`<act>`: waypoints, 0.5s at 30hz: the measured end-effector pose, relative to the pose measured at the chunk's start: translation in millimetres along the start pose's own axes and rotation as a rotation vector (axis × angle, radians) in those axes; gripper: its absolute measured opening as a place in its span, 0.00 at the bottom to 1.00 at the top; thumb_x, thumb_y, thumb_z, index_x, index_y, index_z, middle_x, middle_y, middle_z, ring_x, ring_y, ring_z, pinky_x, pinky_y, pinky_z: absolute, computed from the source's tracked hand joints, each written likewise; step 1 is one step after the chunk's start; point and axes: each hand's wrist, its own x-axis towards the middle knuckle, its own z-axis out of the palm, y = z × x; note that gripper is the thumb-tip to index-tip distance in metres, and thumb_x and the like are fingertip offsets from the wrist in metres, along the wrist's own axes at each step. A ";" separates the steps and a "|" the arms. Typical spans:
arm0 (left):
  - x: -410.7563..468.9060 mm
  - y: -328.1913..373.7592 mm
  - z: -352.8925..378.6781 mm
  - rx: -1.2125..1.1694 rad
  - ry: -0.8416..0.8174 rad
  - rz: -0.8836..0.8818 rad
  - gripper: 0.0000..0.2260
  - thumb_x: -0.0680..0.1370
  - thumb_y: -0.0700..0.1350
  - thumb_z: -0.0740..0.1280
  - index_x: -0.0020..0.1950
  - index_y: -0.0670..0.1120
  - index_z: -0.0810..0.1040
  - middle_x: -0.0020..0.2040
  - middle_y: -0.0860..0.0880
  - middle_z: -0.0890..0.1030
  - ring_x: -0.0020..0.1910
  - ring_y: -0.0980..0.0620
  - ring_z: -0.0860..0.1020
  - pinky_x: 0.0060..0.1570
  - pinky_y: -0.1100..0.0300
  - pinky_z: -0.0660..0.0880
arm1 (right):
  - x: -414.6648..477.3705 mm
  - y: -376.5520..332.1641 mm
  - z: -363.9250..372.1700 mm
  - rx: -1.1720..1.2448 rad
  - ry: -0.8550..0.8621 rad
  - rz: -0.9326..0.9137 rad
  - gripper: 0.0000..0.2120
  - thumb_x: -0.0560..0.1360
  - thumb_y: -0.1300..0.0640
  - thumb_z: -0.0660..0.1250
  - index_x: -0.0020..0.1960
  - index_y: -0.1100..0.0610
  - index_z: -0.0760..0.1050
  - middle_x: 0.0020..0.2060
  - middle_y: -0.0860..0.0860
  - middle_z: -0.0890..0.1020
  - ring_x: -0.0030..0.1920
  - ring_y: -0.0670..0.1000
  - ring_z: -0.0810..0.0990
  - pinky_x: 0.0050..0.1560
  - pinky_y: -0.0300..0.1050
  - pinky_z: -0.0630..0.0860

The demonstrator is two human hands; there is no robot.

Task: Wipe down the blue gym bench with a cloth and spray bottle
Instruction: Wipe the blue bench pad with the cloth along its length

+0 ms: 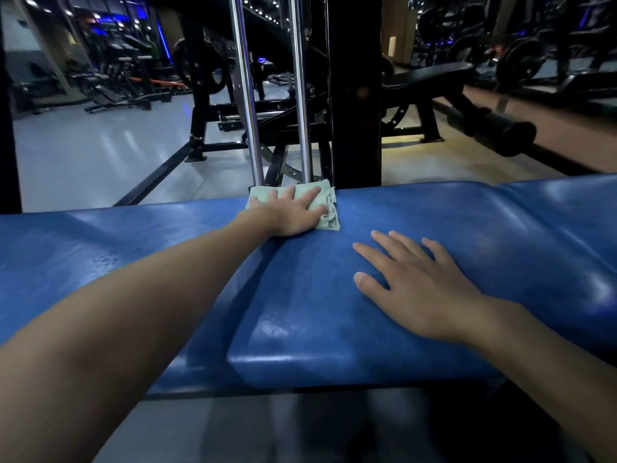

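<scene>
The blue padded gym bench (167,248) stretches across the whole view in front of me, its surface shiny in patches. A folded pale green cloth (325,198) lies at the bench's far edge. My left hand (288,212) presses flat on the cloth with straight, spread fingers. My right hand (410,282) rests flat on the bench pad nearer to me, fingers spread, holding nothing. No spray bottle is in view.
Two chrome guide rods (245,95) and a thick black upright (355,95) rise just behind the cloth. A black bench (430,78) stands behind at the right, with a black foam roller pad (500,128) nearby. More gym machines line the background.
</scene>
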 end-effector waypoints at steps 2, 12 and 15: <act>-2.5 -1.7 1.7 0.002 0.002 0.017 0.30 0.77 0.71 0.44 0.78 0.69 0.43 0.82 0.50 0.45 0.80 0.42 0.45 0.73 0.34 0.42 | -0.1 -0.4 -0.4 0.003 -0.011 0.012 0.30 0.77 0.34 0.39 0.78 0.38 0.44 0.80 0.42 0.43 0.78 0.44 0.39 0.77 0.55 0.39; -156.9 -2.7 31.4 0.072 0.074 0.175 0.29 0.78 0.69 0.41 0.78 0.66 0.40 0.82 0.50 0.44 0.80 0.43 0.45 0.74 0.37 0.45 | -2.8 -3.8 -3.1 0.014 0.005 0.047 0.29 0.79 0.34 0.43 0.78 0.38 0.48 0.80 0.41 0.47 0.78 0.43 0.43 0.77 0.52 0.40; -204.9 -2.3 39.1 0.111 0.093 0.185 0.31 0.76 0.70 0.38 0.78 0.66 0.37 0.82 0.50 0.42 0.80 0.42 0.43 0.74 0.37 0.44 | -5.1 -6.3 -7.3 -0.001 -0.029 0.059 0.28 0.79 0.35 0.43 0.79 0.39 0.49 0.80 0.42 0.48 0.78 0.44 0.43 0.77 0.54 0.40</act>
